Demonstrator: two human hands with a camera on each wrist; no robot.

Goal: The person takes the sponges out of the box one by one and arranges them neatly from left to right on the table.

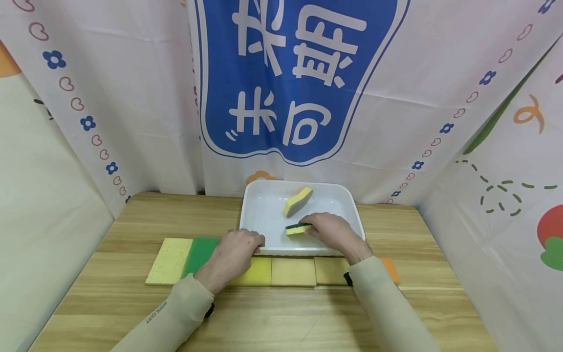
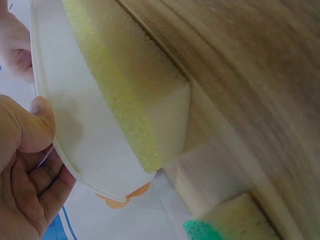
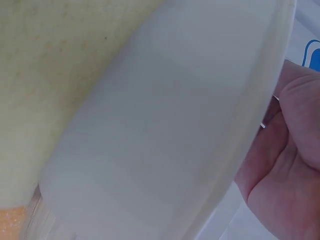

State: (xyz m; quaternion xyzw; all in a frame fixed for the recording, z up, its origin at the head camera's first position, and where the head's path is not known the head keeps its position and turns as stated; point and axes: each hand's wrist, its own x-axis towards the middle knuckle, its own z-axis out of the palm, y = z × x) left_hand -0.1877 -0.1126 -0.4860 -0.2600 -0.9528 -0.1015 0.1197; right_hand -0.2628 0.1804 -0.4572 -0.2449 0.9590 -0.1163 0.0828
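Observation:
Over the white tray, my right hand holds a sponge with a light yellow body and a dark green scouring layer on top. A second sponge, yellow with a greyish face, stands tilted in the tray behind it. My left hand grips the tray's near left rim; in the left wrist view the thumb lies on the rim with the fingers curled beneath. In the right wrist view the tray wall hides the right fingertips and the held sponge.
Several sponges lie in a row before the tray: pale yellow, green, yellow, two tan ones including this tan sponge, and orange. My forearms reach over the row. A printed curtain hangs behind the wooden table.

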